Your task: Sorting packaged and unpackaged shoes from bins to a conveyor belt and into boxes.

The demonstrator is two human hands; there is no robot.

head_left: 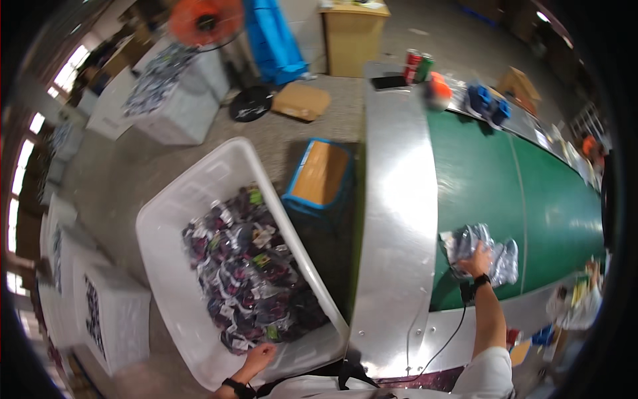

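Note:
My right hand (476, 263) reaches over a grey bundle in clear plastic (470, 234) on the green conveyor belt (475, 173), its fingers curled onto the wrapping. Against it, on the right, lies a second plastic-wrapped bundle (505, 261). What is inside the wrappings is hard to make out; the shapes resemble shoes. My left hand (260, 358) is closed, with nothing visible in it, over the near end of a white plastic tub (166, 266). Many dark, purplish items in clear bags (246, 286) fill the tub's middle, some bearing green tags.
A metal ledge (399, 199) runs between tub and belt, holding a black phone (389, 82) and drink cans (412, 65). A cable (452, 336) hangs by my right wrist. Beyond the tub are a blue-framed stool (321, 173), an orange fan (206, 23) and white bins (176, 100).

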